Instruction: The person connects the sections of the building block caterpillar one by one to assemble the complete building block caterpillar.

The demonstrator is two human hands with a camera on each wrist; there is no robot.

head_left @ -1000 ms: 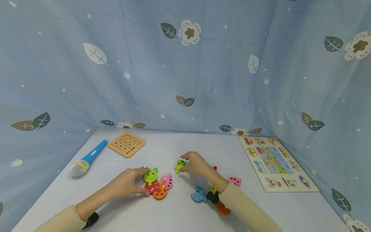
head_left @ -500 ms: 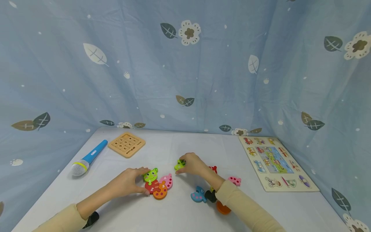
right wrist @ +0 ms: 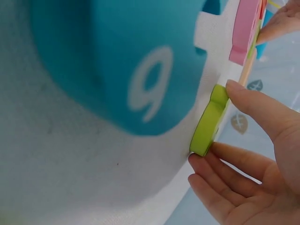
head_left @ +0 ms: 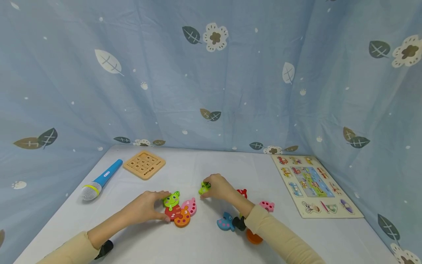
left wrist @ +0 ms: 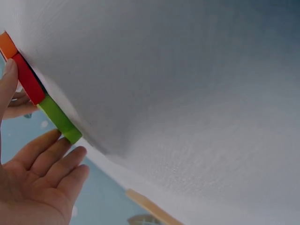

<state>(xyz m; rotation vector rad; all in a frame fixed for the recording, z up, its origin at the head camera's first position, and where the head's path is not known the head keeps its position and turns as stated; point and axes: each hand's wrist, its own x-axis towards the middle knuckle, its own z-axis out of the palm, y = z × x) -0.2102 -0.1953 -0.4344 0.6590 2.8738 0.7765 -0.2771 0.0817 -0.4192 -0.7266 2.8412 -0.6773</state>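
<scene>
In the head view my left hand (head_left: 145,208) holds joined caterpillar puzzle pieces, fingers at the smiling green head piece (head_left: 171,200) and thumb at the red piece (head_left: 171,213) numbered 2. An orange piece (head_left: 182,219) numbered 3 and a pink piece (head_left: 189,206) numbered 4 continue the chain. Just right of it, my right hand (head_left: 219,187) pinches a loose green puzzle piece (head_left: 204,188), partly covered by the fingers. In the right wrist view this green piece (right wrist: 208,123) stands between thumb and fingertips, near the white tabletop. A gap separates it from the pink piece (right wrist: 243,33).
Under the right forearm lie a blue piece (head_left: 225,222), an orange piece (head_left: 254,237), a red piece (head_left: 243,192) and a pink piece (head_left: 267,206). Farther out are a blue toy microphone (head_left: 101,180), a wooden number board (head_left: 144,165) and a picture puzzle board (head_left: 314,187).
My right hand has turned slightly and drawn its fingers closer over the green piece, covering more of it. My left hand and the joined pieces stay in place.
</scene>
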